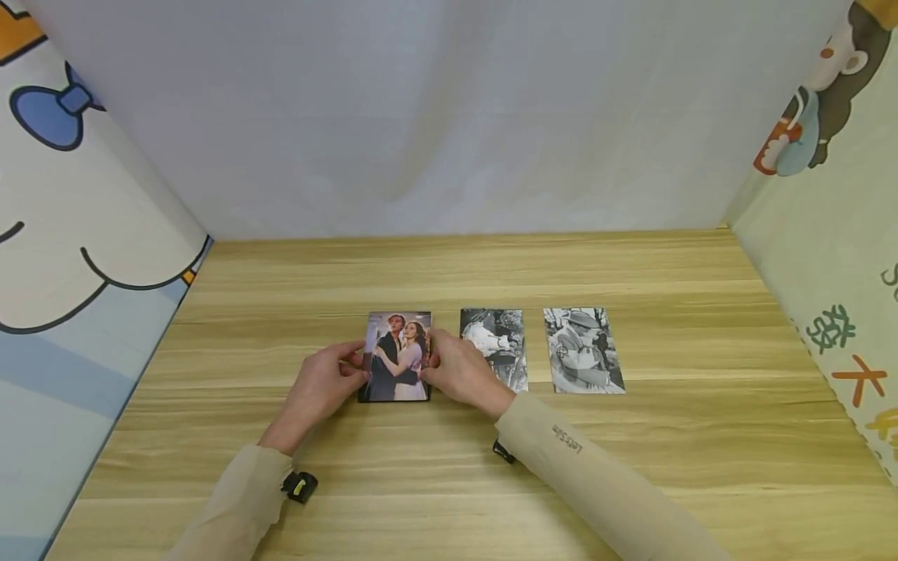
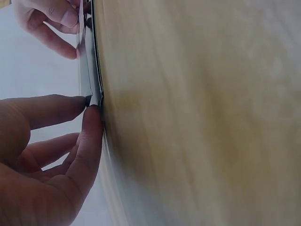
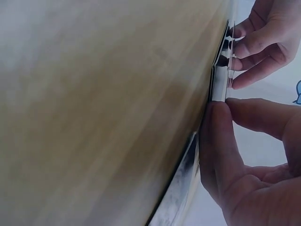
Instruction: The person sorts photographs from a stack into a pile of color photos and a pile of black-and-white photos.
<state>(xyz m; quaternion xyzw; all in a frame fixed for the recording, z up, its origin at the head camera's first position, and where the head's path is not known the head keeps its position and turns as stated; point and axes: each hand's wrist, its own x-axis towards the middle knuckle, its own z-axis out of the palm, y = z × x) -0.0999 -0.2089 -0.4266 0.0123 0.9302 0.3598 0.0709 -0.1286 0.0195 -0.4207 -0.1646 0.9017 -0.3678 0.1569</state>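
Note:
A colour photo card [image 1: 395,362] showing a couple lies near the middle of the wooden table, with a dark edge showing beneath it. At its left edge, my left hand [image 1: 323,387] pinches the card between thumb and fingers. Across from it, my right hand [image 1: 464,369] pinches the right edge. Both wrist views show the photo card [image 2: 88,61] nearly edge-on, with layers that look slightly parted. Beside my right hand lies a black-and-white photo card [image 1: 510,354], partly covered by that hand. Another black-and-white photo card [image 1: 584,351] lies farther right.
The wooden table [image 1: 449,499] meets a pale cloth wall [image 1: 449,117] at the back. Printed cartoon panels stand at the left [image 1: 91,210] and right [image 1: 835,257]. A dark wrist strap [image 1: 300,487] sits by my left sleeve.

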